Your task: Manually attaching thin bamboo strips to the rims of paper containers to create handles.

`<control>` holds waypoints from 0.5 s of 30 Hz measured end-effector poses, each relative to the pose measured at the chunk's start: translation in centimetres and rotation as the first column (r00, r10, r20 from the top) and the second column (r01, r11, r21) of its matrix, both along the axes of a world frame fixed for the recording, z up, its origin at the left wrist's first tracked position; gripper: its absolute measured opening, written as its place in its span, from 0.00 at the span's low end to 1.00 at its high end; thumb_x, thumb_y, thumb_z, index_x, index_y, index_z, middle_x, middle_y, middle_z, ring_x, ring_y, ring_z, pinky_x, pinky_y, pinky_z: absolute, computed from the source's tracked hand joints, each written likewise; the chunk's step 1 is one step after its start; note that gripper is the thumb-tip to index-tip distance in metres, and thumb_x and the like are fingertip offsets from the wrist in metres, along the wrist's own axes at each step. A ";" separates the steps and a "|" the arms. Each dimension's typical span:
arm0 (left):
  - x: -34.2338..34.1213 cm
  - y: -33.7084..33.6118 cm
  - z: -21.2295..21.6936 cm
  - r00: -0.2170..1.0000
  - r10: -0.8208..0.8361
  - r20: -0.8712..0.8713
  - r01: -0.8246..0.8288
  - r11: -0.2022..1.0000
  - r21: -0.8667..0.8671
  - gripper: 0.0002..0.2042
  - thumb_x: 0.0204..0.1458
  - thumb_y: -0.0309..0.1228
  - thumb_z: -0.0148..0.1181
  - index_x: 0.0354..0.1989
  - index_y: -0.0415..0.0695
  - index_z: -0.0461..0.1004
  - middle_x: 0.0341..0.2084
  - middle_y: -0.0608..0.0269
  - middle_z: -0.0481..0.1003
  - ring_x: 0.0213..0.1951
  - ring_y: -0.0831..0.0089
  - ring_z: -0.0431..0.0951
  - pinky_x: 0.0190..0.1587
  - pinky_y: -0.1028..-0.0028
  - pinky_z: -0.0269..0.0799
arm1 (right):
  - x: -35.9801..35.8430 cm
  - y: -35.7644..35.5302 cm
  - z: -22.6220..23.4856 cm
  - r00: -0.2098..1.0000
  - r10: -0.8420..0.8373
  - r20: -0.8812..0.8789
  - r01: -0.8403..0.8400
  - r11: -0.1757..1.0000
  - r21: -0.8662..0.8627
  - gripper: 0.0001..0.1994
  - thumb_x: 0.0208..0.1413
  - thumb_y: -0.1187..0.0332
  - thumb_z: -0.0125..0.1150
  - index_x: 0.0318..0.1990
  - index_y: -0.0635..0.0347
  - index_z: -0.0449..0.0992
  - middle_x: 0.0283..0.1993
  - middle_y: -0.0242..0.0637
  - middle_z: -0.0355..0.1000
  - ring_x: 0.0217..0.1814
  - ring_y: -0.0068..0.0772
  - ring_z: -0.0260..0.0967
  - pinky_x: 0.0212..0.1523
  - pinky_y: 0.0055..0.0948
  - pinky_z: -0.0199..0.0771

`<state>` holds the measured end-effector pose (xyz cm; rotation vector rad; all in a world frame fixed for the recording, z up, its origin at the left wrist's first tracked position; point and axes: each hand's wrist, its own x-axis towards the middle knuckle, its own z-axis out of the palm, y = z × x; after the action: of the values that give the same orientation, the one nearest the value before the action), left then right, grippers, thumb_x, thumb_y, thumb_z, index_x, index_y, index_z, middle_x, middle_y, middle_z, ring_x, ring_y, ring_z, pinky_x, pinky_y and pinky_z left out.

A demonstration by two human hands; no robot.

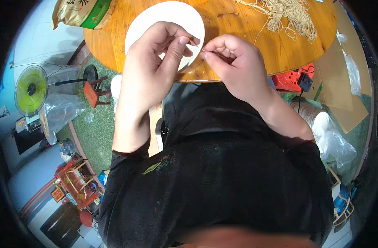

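My left hand point(158, 62) is over the white plate point(168, 10), thumb and index finger pinched together on a thin cord, of which little shows. Just right of the plate's rim, my right hand point(236, 62) pinches a thin cord end between thumb and index finger. The two sets of fingertips are a short gap apart, above the near edge of the round wooden table point(226, 25). A tangled heap of beige cord point(290, 20) lies at the table's far right, with loose strands trailing from it.
A gold and green bag point(83, 14) stands at the table's far left. On the floor to the left are a green fan point(31, 89) and a small red-brown stool point(91, 94). A red plastic stool point(286, 82), a black power adapter point(305, 82) and cardboard point(341, 95) are at right.
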<state>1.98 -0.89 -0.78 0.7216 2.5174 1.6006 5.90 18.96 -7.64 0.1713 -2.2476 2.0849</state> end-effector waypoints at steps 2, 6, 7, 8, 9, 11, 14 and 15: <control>-0.2 -0.4 0.1 0.999 -0.026 0.042 0.023 0.998 0.058 0.04 0.73 0.24 0.60 0.47 0.36 0.78 0.41 0.60 0.85 0.39 0.77 0.83 0.46 0.74 0.80 | 0.2 0.6 0.9 1.000 0.026 0.007 -0.026 0.999 0.021 0.04 0.66 0.73 0.69 0.43 0.65 0.85 0.37 0.39 0.87 0.38 0.28 0.86 0.40 0.29 0.83; -0.7 -0.9 -0.2 0.985 -0.119 0.128 0.096 0.980 0.173 0.04 0.75 0.23 0.56 0.48 0.35 0.76 0.45 0.60 0.85 0.43 0.78 0.81 0.51 0.75 0.79 | -0.1 2.6 1.6 0.956 0.118 -0.269 -0.017 0.936 0.351 0.03 0.62 0.73 0.69 0.41 0.60 0.84 0.38 0.40 0.85 0.40 0.38 0.86 0.43 0.35 0.84; -0.8 -0.9 -0.3 0.984 -0.131 0.118 0.106 0.974 0.199 0.05 0.76 0.23 0.55 0.49 0.35 0.76 0.45 0.60 0.84 0.44 0.78 0.81 0.52 0.75 0.79 | -0.2 2.9 1.8 0.956 0.119 -0.269 -0.018 0.936 0.352 0.03 0.62 0.73 0.69 0.41 0.60 0.84 0.38 0.40 0.85 0.40 0.38 0.86 0.43 0.35 0.84; -0.7 -0.9 -0.3 0.984 -0.132 0.119 0.107 0.974 0.200 0.05 0.76 0.23 0.55 0.49 0.35 0.76 0.45 0.60 0.84 0.44 0.78 0.81 0.52 0.75 0.79 | -0.3 3.3 2.3 0.935 0.135 -0.327 0.006 0.918 0.396 0.03 0.61 0.72 0.69 0.40 0.58 0.83 0.38 0.40 0.84 0.41 0.42 0.85 0.43 0.37 0.83; -0.7 -0.9 -0.3 0.977 -0.178 0.118 0.148 0.962 0.228 0.05 0.76 0.23 0.54 0.50 0.35 0.75 0.45 0.59 0.84 0.44 0.78 0.81 0.52 0.75 0.78 | -0.4 3.4 2.6 0.910 0.155 -0.384 0.032 0.899 0.437 0.03 0.60 0.72 0.69 0.40 0.57 0.82 0.38 0.40 0.82 0.41 0.47 0.83 0.43 0.40 0.83; -0.7 -0.9 -0.3 0.968 -0.223 0.114 0.189 0.948 0.257 0.05 0.76 0.24 0.54 0.50 0.35 0.75 0.45 0.59 0.84 0.45 0.78 0.80 0.53 0.74 0.78 | -0.6 3.4 2.8 0.901 0.155 -0.406 0.053 0.888 0.456 0.04 0.60 0.71 0.69 0.39 0.57 0.81 0.36 0.39 0.81 0.40 0.48 0.82 0.41 0.42 0.82; -0.4 -0.8 -0.2 0.959 -0.243 0.149 0.211 0.956 0.203 0.04 0.75 0.24 0.55 0.50 0.36 0.75 0.39 0.62 0.84 0.41 0.78 0.82 0.49 0.75 0.79 | -0.6 3.5 3.3 0.886 0.183 -0.426 0.090 0.834 0.545 0.05 0.60 0.69 0.70 0.38 0.56 0.79 0.35 0.38 0.79 0.39 0.50 0.81 0.40 0.45 0.80; -0.4 -0.8 0.1 0.959 -0.240 0.149 0.208 0.957 0.201 0.04 0.75 0.24 0.55 0.50 0.36 0.75 0.39 0.62 0.84 0.41 0.78 0.82 0.49 0.75 0.79 | -0.7 3.6 3.6 0.883 0.210 -0.421 0.105 0.785 0.611 0.06 0.60 0.68 0.70 0.38 0.57 0.79 0.35 0.38 0.79 0.39 0.50 0.80 0.40 0.46 0.80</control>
<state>1.57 -1.67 -0.66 0.8160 2.1044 1.7454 5.20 22.57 -4.03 0.7010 -2.4991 1.0460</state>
